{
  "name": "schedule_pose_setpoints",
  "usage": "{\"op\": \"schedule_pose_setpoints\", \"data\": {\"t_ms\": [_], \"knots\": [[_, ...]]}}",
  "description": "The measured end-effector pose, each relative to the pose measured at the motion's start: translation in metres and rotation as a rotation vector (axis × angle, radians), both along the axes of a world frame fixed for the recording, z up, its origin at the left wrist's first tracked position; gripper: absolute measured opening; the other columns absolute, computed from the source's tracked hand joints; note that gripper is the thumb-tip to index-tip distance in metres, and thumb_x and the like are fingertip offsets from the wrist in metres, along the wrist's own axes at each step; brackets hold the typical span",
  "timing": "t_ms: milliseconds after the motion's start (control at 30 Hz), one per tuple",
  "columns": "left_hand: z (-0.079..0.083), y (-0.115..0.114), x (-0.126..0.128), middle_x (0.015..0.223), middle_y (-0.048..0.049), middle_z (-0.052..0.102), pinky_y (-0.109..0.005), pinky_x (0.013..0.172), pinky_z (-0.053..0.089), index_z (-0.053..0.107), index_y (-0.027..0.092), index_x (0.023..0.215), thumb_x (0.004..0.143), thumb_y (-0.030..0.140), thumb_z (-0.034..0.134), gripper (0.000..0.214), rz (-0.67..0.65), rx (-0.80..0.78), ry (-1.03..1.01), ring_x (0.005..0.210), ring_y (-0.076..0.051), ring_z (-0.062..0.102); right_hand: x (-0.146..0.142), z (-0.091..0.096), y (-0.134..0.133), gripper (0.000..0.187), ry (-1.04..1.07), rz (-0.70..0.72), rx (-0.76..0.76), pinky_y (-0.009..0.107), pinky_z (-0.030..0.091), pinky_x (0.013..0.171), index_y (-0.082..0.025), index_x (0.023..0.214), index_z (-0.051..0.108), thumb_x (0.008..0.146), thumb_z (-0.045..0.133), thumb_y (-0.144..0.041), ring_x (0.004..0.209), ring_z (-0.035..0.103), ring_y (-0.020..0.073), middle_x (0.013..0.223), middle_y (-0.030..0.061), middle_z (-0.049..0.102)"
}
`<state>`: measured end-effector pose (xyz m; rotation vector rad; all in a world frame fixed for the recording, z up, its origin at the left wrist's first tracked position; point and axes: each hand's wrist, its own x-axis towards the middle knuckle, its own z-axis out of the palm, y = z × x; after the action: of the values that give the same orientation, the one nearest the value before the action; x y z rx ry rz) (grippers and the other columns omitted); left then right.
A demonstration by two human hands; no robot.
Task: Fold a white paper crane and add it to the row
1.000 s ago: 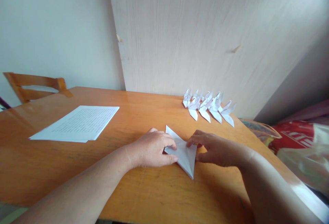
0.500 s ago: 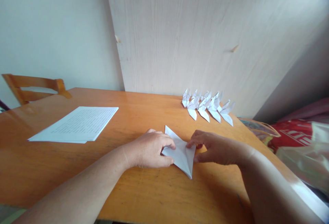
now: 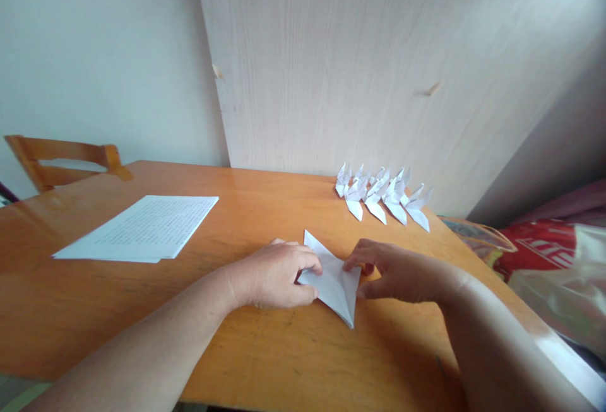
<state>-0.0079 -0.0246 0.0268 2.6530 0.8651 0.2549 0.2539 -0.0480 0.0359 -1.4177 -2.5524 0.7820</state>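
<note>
A folded piece of white paper (image 3: 334, 282), pointed at its far and near ends, lies on the wooden table in front of me. My left hand (image 3: 284, 274) grips its left edge, with the index finger on top and the thumb along the near left side. From the right, my right hand (image 3: 386, 271) pinches the opposite edge; its index fingertip rests on the paper and its thumb is by the right side. The fingers beneath the paper are partly hidden. Beyond my hands stand several folded paper cranes (image 3: 376, 197) in two close rows.
A stack of written sheets (image 3: 142, 229) lies on the table (image 3: 265, 204) at the left. Behind it is a wooden chair (image 3: 71, 161). A pale board (image 3: 322, 71) stands along the table's far edge. Red and clear plastic bags (image 3: 544, 248) sit beyond the right edge.
</note>
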Motion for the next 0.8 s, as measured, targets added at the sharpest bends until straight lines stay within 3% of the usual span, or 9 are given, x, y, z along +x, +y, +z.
{"op": "schedule_pose_setpoints", "data": {"t_ms": [367,800], "knots": [[0.0004,-0.0014,0.0021,0.101,0.0006,0.069,-0.032,0.08,0.041,0.067,0.026,0.101,0.081,0.032,0.061,0.022,0.013,0.006,0.01,0.09,-0.02,0.062,-0.0017,0.0016,-0.0017,0.028,0.013,-0.049,-0.019,0.032,0.048,0.081,-0.026,0.104,0.073,0.077,0.068,-0.026,0.086,0.061,0.0198,0.1,0.0046,0.063],[-0.0009,-0.0041,0.0096,0.096,-0.0021,0.069,-0.033,0.076,0.042,0.065,0.024,0.1,0.077,0.056,0.066,0.039,0.099,0.006,0.004,0.09,-0.023,0.062,-0.0023,-0.0018,0.0004,0.026,0.046,-0.131,-0.015,0.032,0.048,0.077,-0.024,0.103,0.072,0.081,0.068,-0.035,0.083,0.063,0.0199,0.098,0.0063,0.067]]}}
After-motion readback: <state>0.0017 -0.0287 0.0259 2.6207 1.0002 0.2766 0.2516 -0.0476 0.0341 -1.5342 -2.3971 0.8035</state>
